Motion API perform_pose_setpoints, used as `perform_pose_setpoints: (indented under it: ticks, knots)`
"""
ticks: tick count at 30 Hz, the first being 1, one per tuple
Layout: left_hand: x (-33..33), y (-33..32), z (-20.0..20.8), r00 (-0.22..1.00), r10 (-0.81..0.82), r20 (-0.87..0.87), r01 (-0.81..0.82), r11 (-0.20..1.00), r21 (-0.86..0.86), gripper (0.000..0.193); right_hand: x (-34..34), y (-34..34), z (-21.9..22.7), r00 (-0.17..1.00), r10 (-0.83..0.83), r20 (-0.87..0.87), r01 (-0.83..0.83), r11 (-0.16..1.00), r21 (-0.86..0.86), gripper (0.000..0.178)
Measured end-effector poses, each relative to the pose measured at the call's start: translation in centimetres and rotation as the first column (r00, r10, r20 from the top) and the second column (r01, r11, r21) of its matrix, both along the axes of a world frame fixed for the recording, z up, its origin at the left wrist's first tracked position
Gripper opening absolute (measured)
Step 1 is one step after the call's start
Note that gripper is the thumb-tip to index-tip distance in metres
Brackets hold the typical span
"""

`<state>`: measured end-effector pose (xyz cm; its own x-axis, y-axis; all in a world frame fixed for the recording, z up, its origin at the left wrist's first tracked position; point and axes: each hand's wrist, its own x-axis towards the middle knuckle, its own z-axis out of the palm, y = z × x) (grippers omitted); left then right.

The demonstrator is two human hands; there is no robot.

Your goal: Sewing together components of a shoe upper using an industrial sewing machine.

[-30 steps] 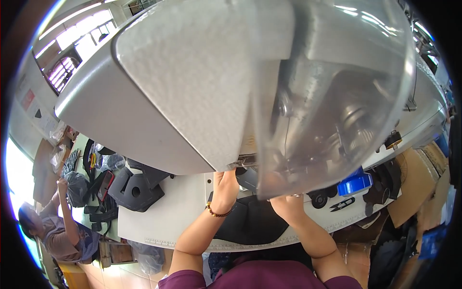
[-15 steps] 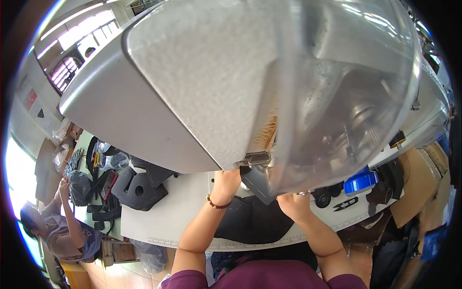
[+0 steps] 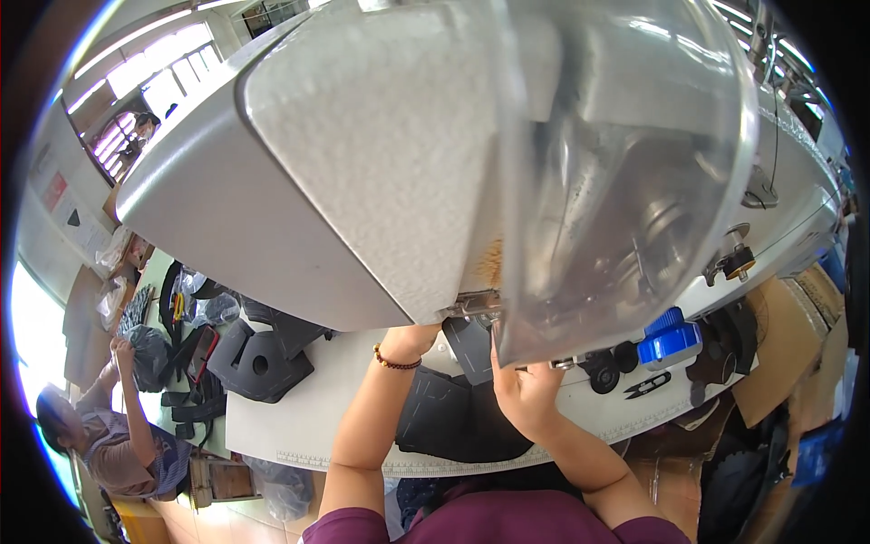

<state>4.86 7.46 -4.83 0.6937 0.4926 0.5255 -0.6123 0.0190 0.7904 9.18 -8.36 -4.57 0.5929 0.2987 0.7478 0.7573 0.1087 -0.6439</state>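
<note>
A large grey sewing machine head (image 3: 353, 163) with a clear plastic guard (image 3: 625, 181) fills the upper view. Below it, a black padded piece (image 3: 458, 417) lies on the white table, with a dark grey flap (image 3: 469, 349) running up under the machine. My left hand (image 3: 412, 343), wearing a beaded bracelet, reaches beneath the head at the flap's left; its fingers are hidden. To the right of the flap is my right hand (image 3: 528, 394), one digit stretched upward alongside the flap, apart from the others. Its remaining fingers are partly covered by the guard's lower edge.
More black padded pieces (image 3: 258, 363) lie at the left. On the right sit a blue plastic object (image 3: 669, 340), thread snips (image 3: 648, 385) and black bobbin-like discs (image 3: 603, 372). A ruler strip edges the white table (image 3: 299, 426). A co-worker (image 3: 118, 435) handles a dark bag (image 3: 149, 355) at far left.
My right hand has moved left, nearer the flap, and one digit now points up. My left hand and the black piece have shifted slightly left. The view has shifted a little.
</note>
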Motion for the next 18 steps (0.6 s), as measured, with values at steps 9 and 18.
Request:
perform_pose_setpoints:
  ticks: [9,18]
  knots:
    - [0.9,6.1,-0.4,0.962,-0.218,0.162,0.259,0.917,-0.303,0.029,0.5,0.0,-0.4,0.999,0.030,0.031,-0.030,1.000,0.005,0.014]
    - [-6.7,5.2,3.4,0.938,0.324,-0.126,-0.344,0.916,-0.207,0.026,-0.1,-2.4,1.1,0.810,0.358,-0.465,-0.306,0.934,0.185,0.021]
